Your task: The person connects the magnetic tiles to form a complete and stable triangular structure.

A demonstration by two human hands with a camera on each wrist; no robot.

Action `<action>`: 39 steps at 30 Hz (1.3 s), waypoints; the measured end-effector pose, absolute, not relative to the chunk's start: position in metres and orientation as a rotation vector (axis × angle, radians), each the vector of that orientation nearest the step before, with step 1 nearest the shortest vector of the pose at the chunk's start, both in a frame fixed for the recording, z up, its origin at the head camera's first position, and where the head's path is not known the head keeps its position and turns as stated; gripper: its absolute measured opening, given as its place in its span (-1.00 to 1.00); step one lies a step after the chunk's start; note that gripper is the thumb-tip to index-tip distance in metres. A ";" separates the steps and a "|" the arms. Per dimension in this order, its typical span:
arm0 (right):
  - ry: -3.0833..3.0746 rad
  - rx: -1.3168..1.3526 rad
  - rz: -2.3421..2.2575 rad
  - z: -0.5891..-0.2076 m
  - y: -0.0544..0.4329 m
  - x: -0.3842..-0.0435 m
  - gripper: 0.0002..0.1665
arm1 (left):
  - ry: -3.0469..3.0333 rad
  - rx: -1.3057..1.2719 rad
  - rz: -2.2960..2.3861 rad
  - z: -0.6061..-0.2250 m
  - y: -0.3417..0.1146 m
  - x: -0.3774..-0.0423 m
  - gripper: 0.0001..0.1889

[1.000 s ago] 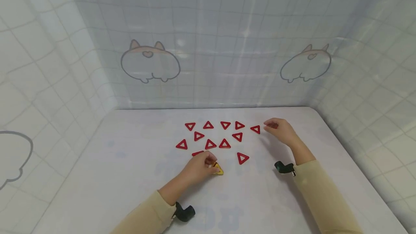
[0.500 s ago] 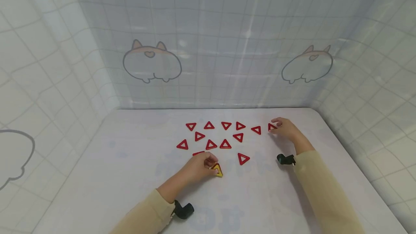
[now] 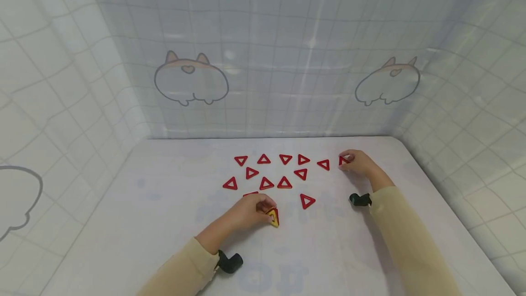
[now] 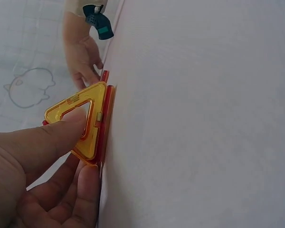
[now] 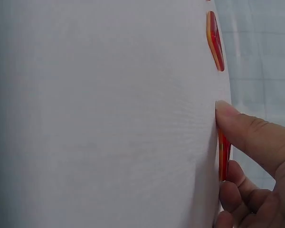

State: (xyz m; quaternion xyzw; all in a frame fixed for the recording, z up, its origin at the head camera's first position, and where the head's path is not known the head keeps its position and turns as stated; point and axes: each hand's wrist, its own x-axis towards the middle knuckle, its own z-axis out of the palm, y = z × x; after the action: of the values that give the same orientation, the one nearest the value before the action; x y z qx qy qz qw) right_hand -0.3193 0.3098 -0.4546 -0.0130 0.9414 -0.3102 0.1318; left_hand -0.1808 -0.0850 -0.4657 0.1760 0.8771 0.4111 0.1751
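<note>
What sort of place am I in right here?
Probably a small screened-off indoor booth, though its wider surroundings are out of view. The signs are a pale tabletop, grid-patterned sheeting rising on three sides, and cartoon animal drawings on it.

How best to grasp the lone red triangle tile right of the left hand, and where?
Probably pinch this red triangle tile across its slanted edges, coming from above right: it lies flat and apart, one corner pointing right, the left hand to its left.
</note>
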 end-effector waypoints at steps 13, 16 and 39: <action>2.699 -0.095 -1.015 -0.443 0.297 -0.288 -0.38 | 2.505 0.492 1.143 -0.466 -0.086 -0.179 -0.69; 2.697 -0.153 -1.041 -0.437 0.289 -0.277 -0.37 | 2.509 0.485 1.133 -0.465 -0.086 -0.178 -0.67; 2.632 -0.493 -1.135 -0.430 0.217 -0.215 -0.44 | 2.511 0.509 1.093 -0.468 -0.085 -0.178 -0.62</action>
State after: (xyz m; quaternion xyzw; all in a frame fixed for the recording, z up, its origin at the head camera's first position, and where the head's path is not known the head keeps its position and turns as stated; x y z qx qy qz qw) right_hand -0.2150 0.2167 -0.4298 -0.1682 0.8989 -0.3876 0.1162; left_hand -0.1780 -0.0855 -0.4677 0.1799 0.8872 0.3862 0.1771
